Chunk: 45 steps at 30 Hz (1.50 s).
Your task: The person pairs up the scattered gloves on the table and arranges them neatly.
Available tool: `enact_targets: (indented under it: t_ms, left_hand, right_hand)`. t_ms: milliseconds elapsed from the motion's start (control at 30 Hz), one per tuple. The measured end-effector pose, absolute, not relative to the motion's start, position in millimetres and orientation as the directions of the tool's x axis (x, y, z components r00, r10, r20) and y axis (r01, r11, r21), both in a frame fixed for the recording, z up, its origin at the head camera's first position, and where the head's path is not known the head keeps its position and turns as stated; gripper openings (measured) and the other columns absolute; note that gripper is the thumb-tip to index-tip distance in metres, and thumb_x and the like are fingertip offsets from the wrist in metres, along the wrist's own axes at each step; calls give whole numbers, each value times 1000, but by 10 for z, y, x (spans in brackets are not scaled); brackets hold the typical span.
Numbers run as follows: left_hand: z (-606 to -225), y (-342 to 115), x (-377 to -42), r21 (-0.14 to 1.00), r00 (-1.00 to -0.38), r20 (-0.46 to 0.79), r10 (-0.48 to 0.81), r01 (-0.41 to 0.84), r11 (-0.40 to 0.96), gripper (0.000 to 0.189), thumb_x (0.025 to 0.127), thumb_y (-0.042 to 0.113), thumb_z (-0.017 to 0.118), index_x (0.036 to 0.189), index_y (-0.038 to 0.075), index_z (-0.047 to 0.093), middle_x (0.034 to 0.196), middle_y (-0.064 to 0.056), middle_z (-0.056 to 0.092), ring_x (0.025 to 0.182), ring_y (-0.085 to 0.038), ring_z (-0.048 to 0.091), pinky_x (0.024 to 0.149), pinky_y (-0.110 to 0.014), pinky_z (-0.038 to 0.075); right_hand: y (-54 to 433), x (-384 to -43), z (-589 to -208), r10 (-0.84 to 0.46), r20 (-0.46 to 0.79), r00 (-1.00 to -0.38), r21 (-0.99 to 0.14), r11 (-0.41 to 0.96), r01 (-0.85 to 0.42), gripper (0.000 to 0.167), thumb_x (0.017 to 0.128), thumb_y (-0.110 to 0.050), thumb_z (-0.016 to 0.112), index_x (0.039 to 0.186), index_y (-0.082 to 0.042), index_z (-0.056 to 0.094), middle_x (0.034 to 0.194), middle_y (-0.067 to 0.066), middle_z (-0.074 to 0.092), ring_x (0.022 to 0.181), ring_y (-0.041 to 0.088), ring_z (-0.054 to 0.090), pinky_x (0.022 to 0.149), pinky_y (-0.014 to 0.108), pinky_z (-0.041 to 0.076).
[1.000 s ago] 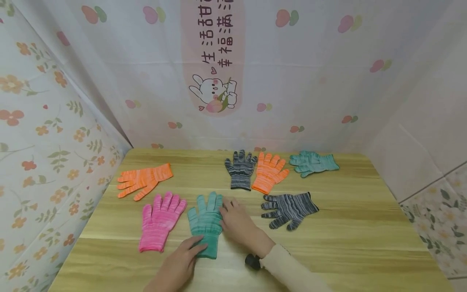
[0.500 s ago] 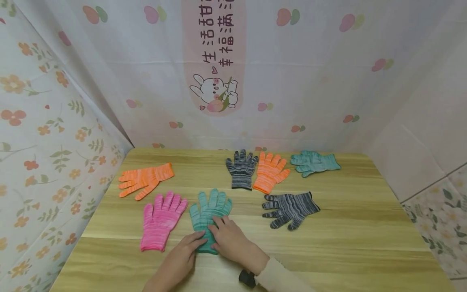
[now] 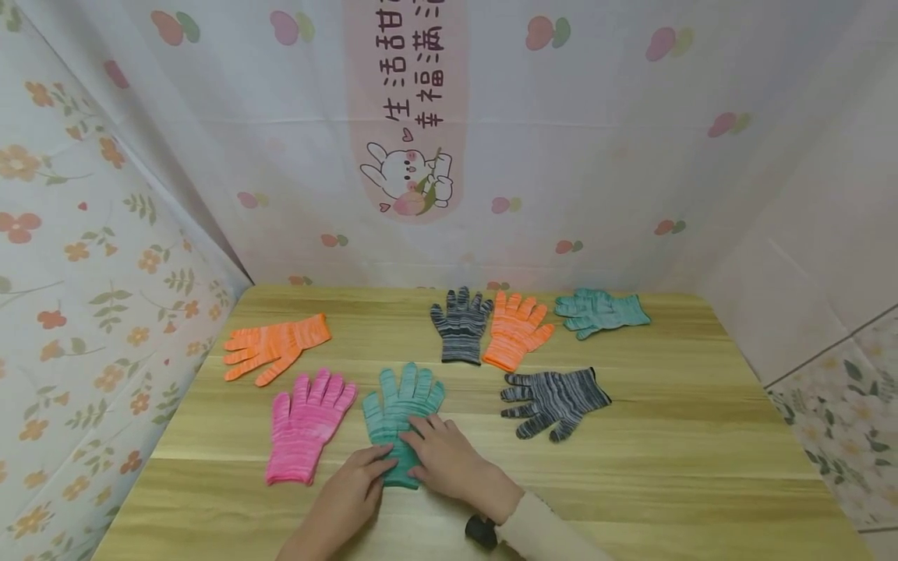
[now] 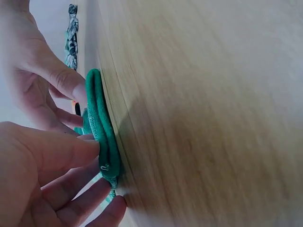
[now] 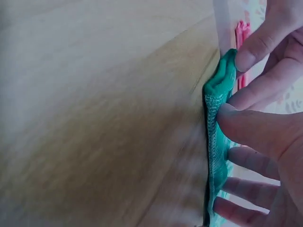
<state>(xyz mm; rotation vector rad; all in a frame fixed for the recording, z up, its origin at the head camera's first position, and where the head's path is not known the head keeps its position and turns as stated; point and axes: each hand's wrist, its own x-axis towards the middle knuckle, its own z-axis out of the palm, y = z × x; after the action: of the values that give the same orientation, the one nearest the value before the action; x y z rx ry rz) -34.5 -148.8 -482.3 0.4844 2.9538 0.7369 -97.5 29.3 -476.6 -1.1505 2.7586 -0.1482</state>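
Note:
A teal knitted glove [image 3: 403, 405] lies flat on the wooden table, fingers spread and pointing away from me. My left hand [image 3: 351, 487] rests at the left edge of its cuff, thumb and fingertips touching the fabric. From the right, my right hand [image 3: 449, 460] lies over the glove's lower palm, touching it with extended fingers and covering part of it. Up close in the left wrist view, the green cuff [image 4: 102, 123] shows a folded double edge. A pink glove [image 3: 309, 425] lies just left of the teal one.
An orange glove [image 3: 277, 348] lies at the back left. Farther right are a dark grey striped glove [image 3: 461, 323], another orange glove [image 3: 517, 329], a second teal glove [image 3: 603, 312] and a second grey striped glove [image 3: 554, 401]. A patterned curtain [image 3: 561, 140] hangs behind the table.
My right hand has moved from the teal glove's right edge down onto its lower palm. The glove's right-hand finger is now spread outward. Over the last half second the hands stay nearly still.

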Motion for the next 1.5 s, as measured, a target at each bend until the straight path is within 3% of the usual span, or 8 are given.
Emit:
enact_targets:
  t_ms: [133, 233, 367, 533, 733, 900, 1267, 1500]
  left_hand:
    - [-4818, -1488, -355, 465, -951, 9, 310, 279, 840, 24, 86, 7, 61, 109, 4, 69, 124, -7, 59, 116, -27, 54, 94, -42, 48]
    - [-4799, -1483, -364, 470, -951, -10, 310, 269, 841, 24, 85, 7, 62, 108, 4, 69, 124, -7, 59, 116, -28, 54, 93, -42, 48]
    - [-4780, -1479, -372, 479, -950, -17, 312, 266, 837, 24, 84, 5, 62, 107, 3, 69, 123, -8, 60, 115, -29, 54, 93, -44, 48]
    - [-4792, -1478, -384, 493, -946, -21, 324, 273, 826, 25, 84, 5, 62, 108, 1, 68, 124, -10, 59, 116, -30, 54, 94, -44, 47]
    - [-4804, -1474, -396, 501, -942, -35, 334, 273, 822, 25, 84, 5, 62, 108, -1, 68, 125, -11, 58, 116, -31, 54, 93, -44, 47]
    - [-4788, -1464, -397, 505, -943, -37, 331, 268, 821, 24, 84, 4, 63, 107, 0, 68, 123, -11, 59, 114, -31, 55, 92, -44, 48]
    - [-4747, -1452, -412, 512, -943, -43, 330, 263, 818, 23, 84, 4, 63, 106, 0, 69, 122, -12, 60, 112, -32, 56, 91, -44, 49]
    - [-4729, -1443, -431, 512, -947, -52, 317, 247, 822, 21, 83, 3, 63, 103, 1, 70, 119, -11, 60, 109, -32, 57, 89, -45, 49]
  right_hand:
    - [413, -1049, -4754, -716, -32, -697, -272, 678, -683, 44, 91, -33, 58, 131, -15, 52, 139, 3, 48, 126, 20, 46, 97, 41, 44]
    - [614, -1187, -4747, -677, 89, -731, -362, 661, -657, 39, 91, -23, 57, 128, -10, 55, 135, 7, 52, 125, 23, 48, 101, 45, 42]
    - [1037, -1487, -4745, -528, 216, -821, -427, 705, -566, 32, 90, -14, 60, 120, -4, 59, 129, 15, 55, 120, 31, 51, 98, 46, 44]
    - [1732, -1914, -4836, -308, 254, -917, -427, 815, -392, 26, 90, -8, 56, 113, 2, 59, 125, 24, 52, 117, 40, 48, 91, 52, 46]
    - [2498, -2210, -4953, -132, 199, -971, -424, 882, -207, 35, 93, -10, 44, 117, 13, 54, 127, 35, 45, 118, 53, 40, 100, 61, 34]
    - [2882, -2267, -4971, -78, 114, -990, -360, 926, -114, 39, 97, -14, 35, 118, 14, 52, 137, 38, 33, 115, 61, 36, 95, 66, 34]
    - [3077, -2319, -4796, -59, -82, -995, -263, 964, -36, 48, 99, -23, 29, 131, 11, 42, 147, 32, 18, 119, 63, 26, 87, 72, 33]
    - [3092, -2360, -4734, -123, -142, -982, -182, 979, -96, 49, 100, -24, 31, 129, 12, 44, 140, 32, 33, 122, 60, 27, 97, 67, 31]
